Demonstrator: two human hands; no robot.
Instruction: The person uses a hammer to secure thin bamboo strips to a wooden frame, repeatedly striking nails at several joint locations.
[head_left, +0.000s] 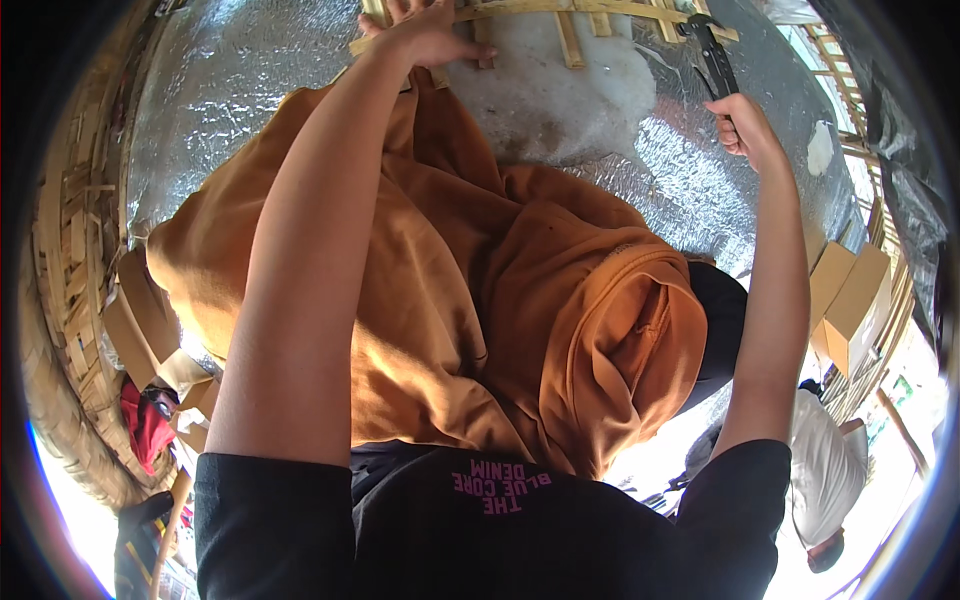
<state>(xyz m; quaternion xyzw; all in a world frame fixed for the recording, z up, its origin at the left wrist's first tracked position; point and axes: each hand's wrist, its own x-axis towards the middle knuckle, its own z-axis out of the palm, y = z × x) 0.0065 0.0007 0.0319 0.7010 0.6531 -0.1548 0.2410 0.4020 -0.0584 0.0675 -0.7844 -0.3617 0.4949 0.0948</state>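
Note:
My left hand (425, 35) lies at the far edge with its fingers spread over a frame of pale wooden strips (570, 42). Its thumb stretches out to the right along the wood. To the right, my right hand (742, 130) is closed round the black handle of a hammer (716, 66). The hammer's dark head is at the right end of the long wooden strip; whether it touches the wood I cannot tell. An orange-brown garment (420, 270) lies in folds below my arms.
Crinkled silver foil sheeting (230, 110) covers the surface, with a whitish patch (590, 100) under the strips. Cardboard boxes stand at the left (140, 320) and right (845, 290). Woven bamboo walling (75, 240) rises at the left. Another person (828, 470) is at the lower right.

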